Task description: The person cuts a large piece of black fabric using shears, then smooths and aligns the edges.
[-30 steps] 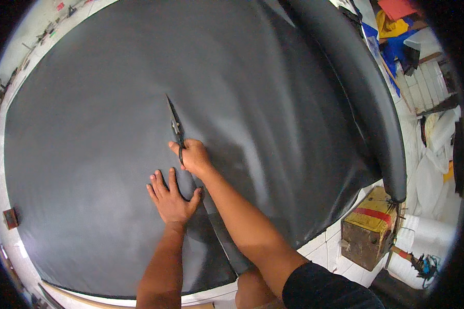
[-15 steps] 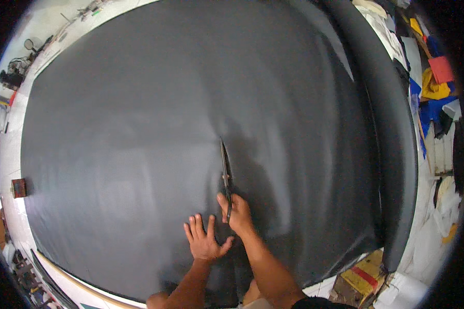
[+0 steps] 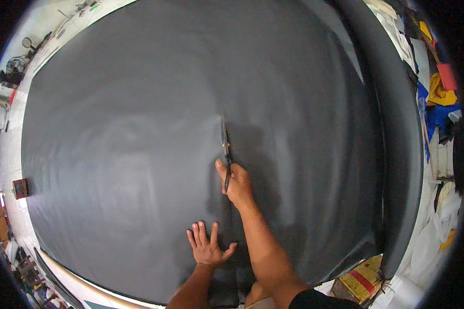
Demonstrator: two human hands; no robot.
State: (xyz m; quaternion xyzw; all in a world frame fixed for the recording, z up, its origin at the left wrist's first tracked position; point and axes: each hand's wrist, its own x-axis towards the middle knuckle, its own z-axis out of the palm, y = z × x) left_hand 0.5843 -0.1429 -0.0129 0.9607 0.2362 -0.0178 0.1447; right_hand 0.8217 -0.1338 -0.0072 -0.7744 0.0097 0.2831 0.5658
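Lower centre: left hand [image 3: 208,247] pressed flat, fingers spread, holding nothing, pinning the dark grey sheet [image 3: 129,154] to the bench [image 3: 15,154] just left of the cut line. Above it, centre frame: right hand [image 3: 237,183] closed around the handles of scissors [image 3: 225,144], blades pointing away along the cut. Far right: rolled remainder of sheet [image 3: 397,154], clear of the blades.

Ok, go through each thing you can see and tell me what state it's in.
Dark grey sheet: spread flat over the table, cut partway from the near edge.
Scissors: blades in the sheet, pointing away.
Right hand: closed on the scissors' handles.
Left hand: flat, fingers spread, pressing the sheet.
Roll: partly unrolled, at the right.
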